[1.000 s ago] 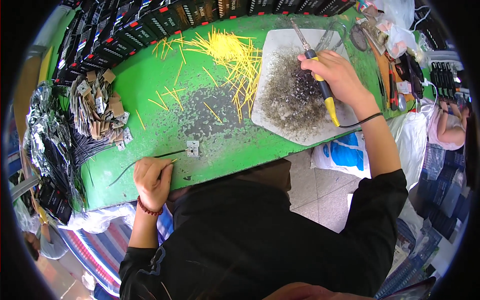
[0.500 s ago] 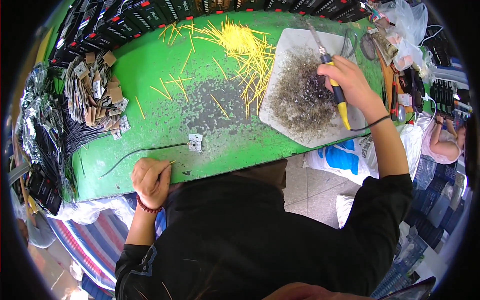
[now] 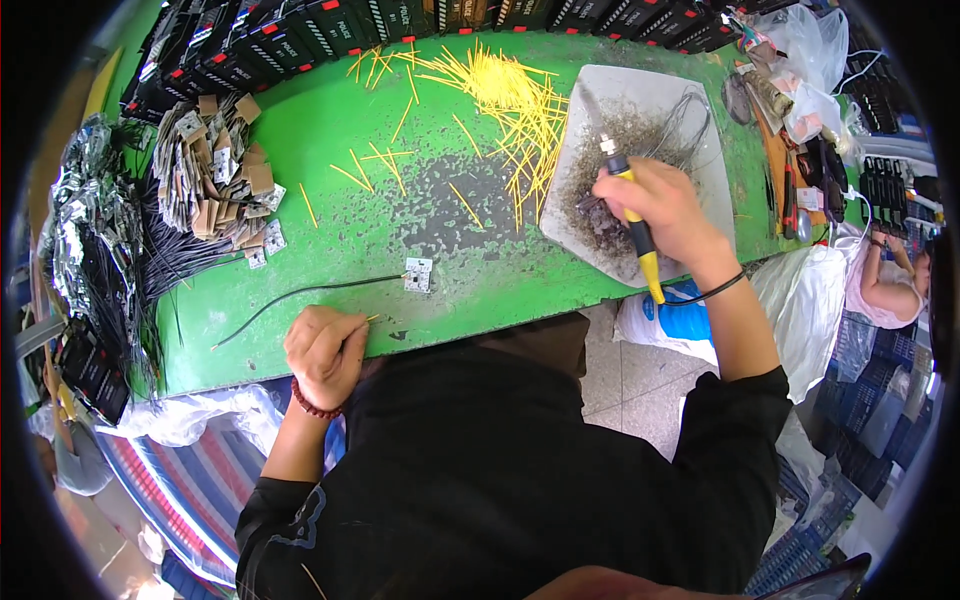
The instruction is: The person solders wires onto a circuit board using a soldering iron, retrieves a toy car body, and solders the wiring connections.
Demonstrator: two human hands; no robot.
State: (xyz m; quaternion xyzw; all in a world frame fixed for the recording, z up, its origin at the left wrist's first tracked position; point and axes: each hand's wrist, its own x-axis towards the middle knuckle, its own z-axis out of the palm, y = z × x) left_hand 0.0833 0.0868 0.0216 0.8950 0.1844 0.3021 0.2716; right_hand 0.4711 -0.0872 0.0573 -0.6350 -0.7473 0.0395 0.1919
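Observation:
My right hand (image 3: 658, 212) grips a soldering iron (image 3: 631, 222) with a yellow and black handle, its tip pointing up over a grey tray (image 3: 700, 140) covered in dark solder residue. My left hand (image 3: 322, 352) rests at the near edge of the green table (image 3: 330, 240), fingers closed on a thin yellow stick. A small white circuit board (image 3: 418, 273) lies just beyond it, with a black wire (image 3: 300, 295) running off to the left.
A heap of yellow sticks (image 3: 500, 95) lies at the table's back. Stacks of small boards (image 3: 215, 175) and bundles of black wires (image 3: 110, 270) sit at the left. Black boxes (image 3: 330, 30) line the far edge. Another person's arm (image 3: 885, 285) shows at the right.
My right hand with the soldering iron has moved left across the grey tray. My left hand has stayed at the table's near edge. The view has shifted a little.

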